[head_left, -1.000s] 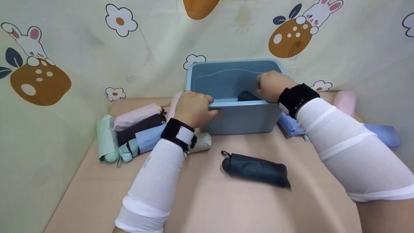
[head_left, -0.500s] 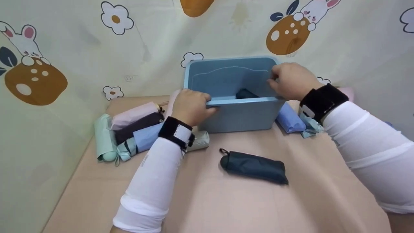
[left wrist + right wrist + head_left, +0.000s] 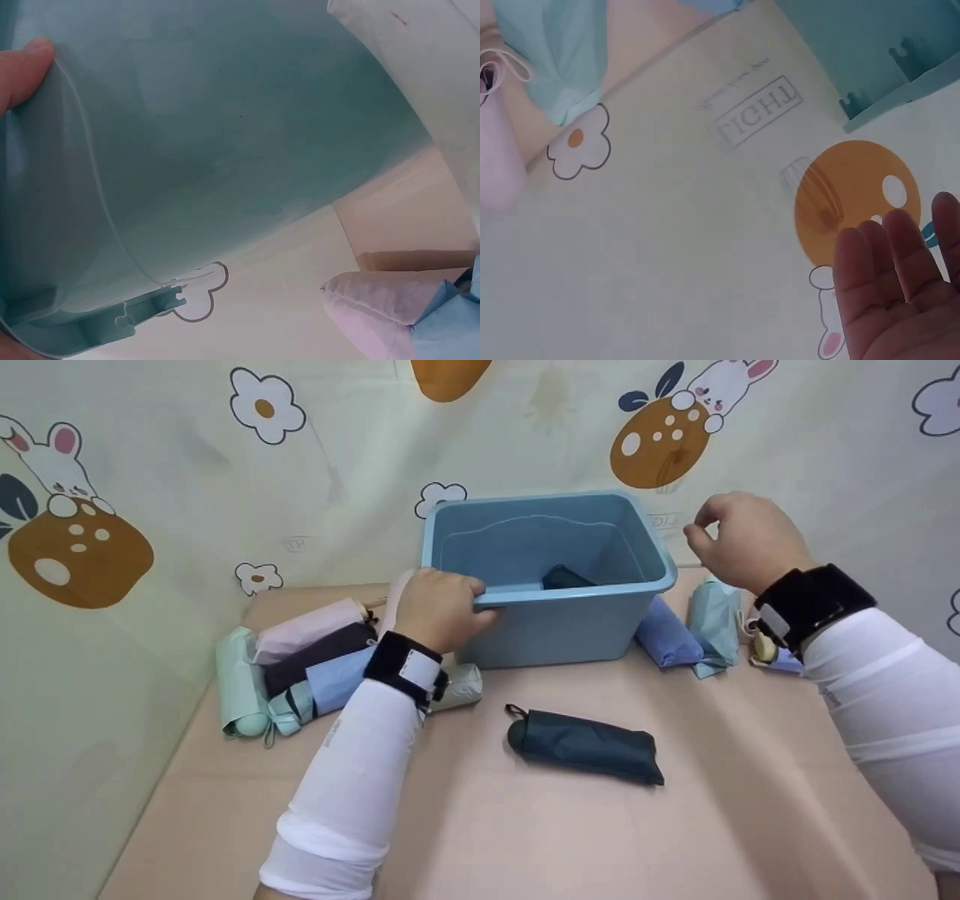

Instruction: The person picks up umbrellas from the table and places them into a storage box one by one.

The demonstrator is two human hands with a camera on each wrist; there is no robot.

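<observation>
My left hand grips the near left part of the rim of a blue plastic bin, thumb outside on the front wall. In the left wrist view the bin's wall fills most of the picture. Inside the bin lies a dark folded umbrella, partly hidden by the front rim. My right hand is in the air to the right of the bin, fingers loosely bent and holding nothing. A dark navy folded umbrella lies on the table in front of the bin.
Left of the bin lie several folded umbrellas, among them mint, pink, black and light blue. A blue one and a teal one lie on the right. A patterned cloth wall stands close behind.
My right hand has come out of the bin, passed over its right rim and moved off to the right. The left hand has kept its grip on the rim.
</observation>
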